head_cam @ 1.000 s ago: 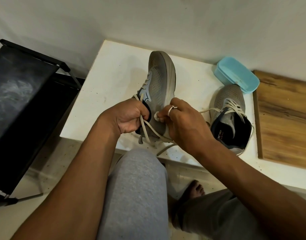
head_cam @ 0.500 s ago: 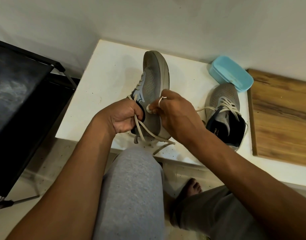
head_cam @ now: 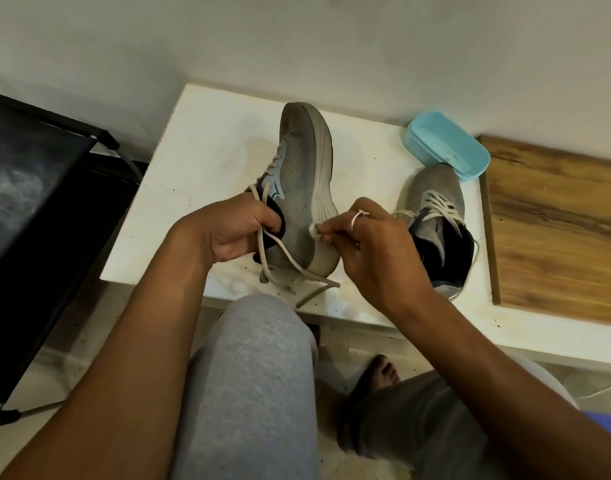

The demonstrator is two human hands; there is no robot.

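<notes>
Our left hand (head_cam: 238, 230) grips the tilted shoe (head_cam: 302, 188) by its collar; our right hand (head_cam: 373, 244) pinches what looks like a small white wad (head_cam: 313, 230) against its sole.

Right side of the white table (head_cam: 207, 143), we've got a grey sneaker (head_cam: 435, 188) standing upright, laces loose, its toe just beside a light blue plastic box (head_cam: 446, 147) near the wall. Further right we spot a wooden board (head_cam: 556, 230) lying flat on the tabletop. Far left, we see a black metal-framed stand (head_cam: 37, 202) on the floor.
</notes>
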